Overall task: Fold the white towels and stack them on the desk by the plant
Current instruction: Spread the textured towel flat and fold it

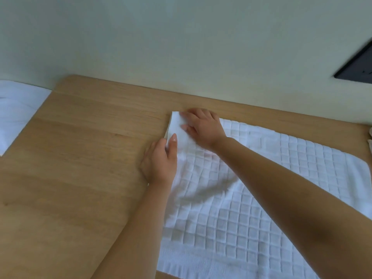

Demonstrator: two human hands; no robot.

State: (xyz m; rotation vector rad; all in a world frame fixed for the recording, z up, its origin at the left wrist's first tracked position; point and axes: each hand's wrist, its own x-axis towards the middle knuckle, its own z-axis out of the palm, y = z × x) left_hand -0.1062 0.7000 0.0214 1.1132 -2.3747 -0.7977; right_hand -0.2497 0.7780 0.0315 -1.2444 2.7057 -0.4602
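The white waffle-weave towel (251,208) lies spread over the right half of the desk (80,158), reaching its near edge. My left hand (161,162) pinches the towel's left edge near its far corner, thumb on top, fingers curled under. My right hand (203,127) lies flat on that corner, fingers straight and pressing. White fabric (16,109) lies past the desk's left edge.

Pale wall, dark panel, bits at the edges
A plain pale-green wall (181,47) fills the upper half, with a blurred dark rectangular panel (357,64) on it at far right. White cloth (16,109) lies far left; a beige object (370,135) is cut off at the right edge.
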